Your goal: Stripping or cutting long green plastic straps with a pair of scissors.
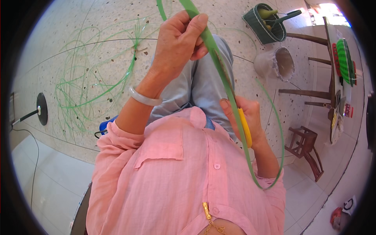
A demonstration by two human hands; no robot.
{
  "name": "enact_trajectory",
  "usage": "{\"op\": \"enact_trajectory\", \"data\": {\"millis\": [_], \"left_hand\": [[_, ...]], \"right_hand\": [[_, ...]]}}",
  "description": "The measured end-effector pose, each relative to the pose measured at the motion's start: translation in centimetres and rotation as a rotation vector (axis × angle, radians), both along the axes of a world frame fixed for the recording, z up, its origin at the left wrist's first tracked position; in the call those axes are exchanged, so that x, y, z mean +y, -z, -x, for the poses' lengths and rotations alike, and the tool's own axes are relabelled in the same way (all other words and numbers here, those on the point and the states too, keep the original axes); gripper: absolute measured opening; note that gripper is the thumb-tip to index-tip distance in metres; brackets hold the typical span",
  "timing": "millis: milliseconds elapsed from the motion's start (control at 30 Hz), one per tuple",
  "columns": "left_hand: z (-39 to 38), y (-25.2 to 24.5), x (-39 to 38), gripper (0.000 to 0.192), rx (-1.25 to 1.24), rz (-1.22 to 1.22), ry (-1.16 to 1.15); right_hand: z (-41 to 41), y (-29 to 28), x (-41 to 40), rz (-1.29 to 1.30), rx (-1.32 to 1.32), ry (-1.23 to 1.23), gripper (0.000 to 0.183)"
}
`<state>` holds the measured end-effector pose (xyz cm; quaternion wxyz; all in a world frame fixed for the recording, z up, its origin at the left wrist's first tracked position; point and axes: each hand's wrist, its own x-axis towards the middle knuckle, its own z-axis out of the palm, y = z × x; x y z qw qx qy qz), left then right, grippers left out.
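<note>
My left hand (182,41) pinches a long green plastic strap (211,44) between thumb and fingers, above my knees. The strap runs down toward my chest, then loops up at the right in a narrow tail. My right hand (249,117) is closed around a tool with a yellow handle (246,127). Its dark, narrow blade (221,66) lies along the strap, partly hidden by it; whether this is a knife or scissors I cannot tell. My right thumb rests by the strap's edge.
Tangled thin green plastic strips (88,91), tied in a bundle, lie on the speckled floor at left. At right stand a dark green woven basket (252,25) with fruit, a lined bin (265,63), a small wooden chair (305,142) and a table with a green woven item (345,61).
</note>
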<state>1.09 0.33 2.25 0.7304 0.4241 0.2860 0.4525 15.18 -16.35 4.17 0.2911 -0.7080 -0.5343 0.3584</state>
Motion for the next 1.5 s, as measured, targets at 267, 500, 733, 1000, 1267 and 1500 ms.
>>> {"op": "enact_trajectory", "data": {"millis": [267, 500, 733, 1000, 1267, 1500], "left_hand": [[0.3, 0.4, 1.9, 0.019, -0.048, -0.046, -0.053], [-0.3, 0.0, 0.1, 0.021, -0.008, -0.009, -0.003], [-0.1, -0.1, 0.0, 0.021, -0.012, -0.013, -0.016], [0.2, -0.5, 1.9, 0.021, -0.088, 0.077, -0.027], [-0.3, 0.4, 1.1, 0.02, -0.036, -0.027, 0.0], [-0.3, 0.1, 1.0, 0.02, -0.037, -0.024, -0.013]], "right_hand": [[-0.5, -0.5, 0.0, 0.017, -0.059, -0.036, 0.045], [-0.4, -0.4, 0.6, 0.026, -0.065, -0.04, 0.048], [0.0, 0.1, 0.3, -0.007, 0.034, 0.007, 0.041], [0.4, 0.2, -0.3, -0.031, 0.068, 0.033, 0.038], [0.3, -0.2, 1.0, -0.029, -0.01, 0.019, 0.039], [0.1, 0.5, 1.0, -0.016, 0.003, 0.01, 0.04]]}}
